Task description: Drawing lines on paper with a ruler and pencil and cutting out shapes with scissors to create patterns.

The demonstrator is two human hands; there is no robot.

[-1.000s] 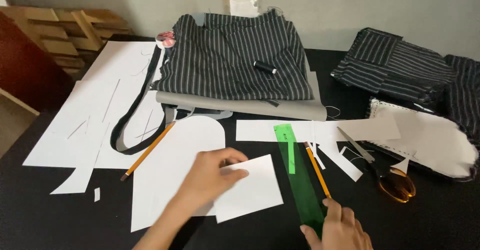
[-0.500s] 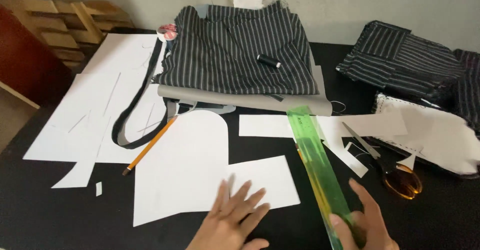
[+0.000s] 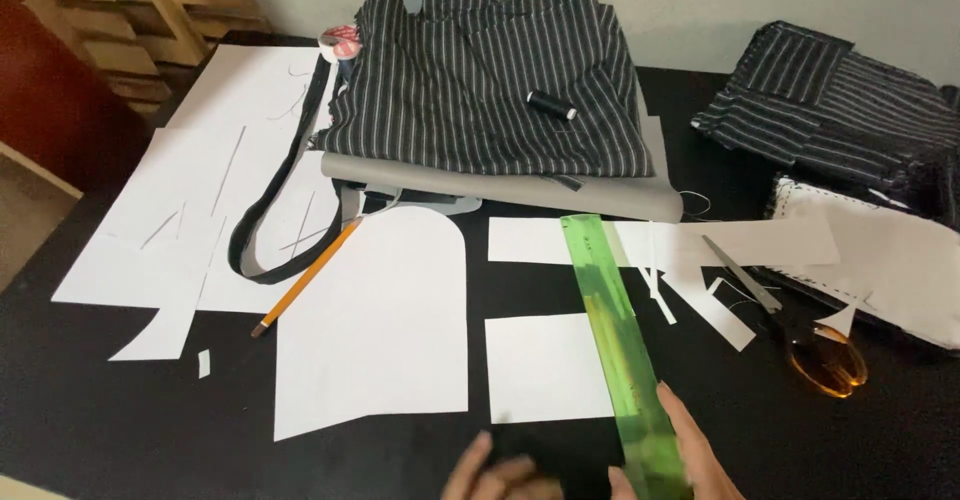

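Black table (image 3: 120, 420), ruler (image 3: 620, 350) shifted — paper (image 3: 548, 365) uncovered

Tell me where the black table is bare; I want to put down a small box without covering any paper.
Bare table lies at the near left, below the white sheets and beside the arched paper piece. Another patch lies near right, below the scissors. The middle is crowded around the green ruler, paper rectangle and strips.

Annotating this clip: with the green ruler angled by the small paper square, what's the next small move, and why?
Probably pivot the green ruler square against the small paper rectangle. It lies tilted, only grazing the paper's right edge, with the right hand at its near end. The left hand sits just below the paper, free to pin it.
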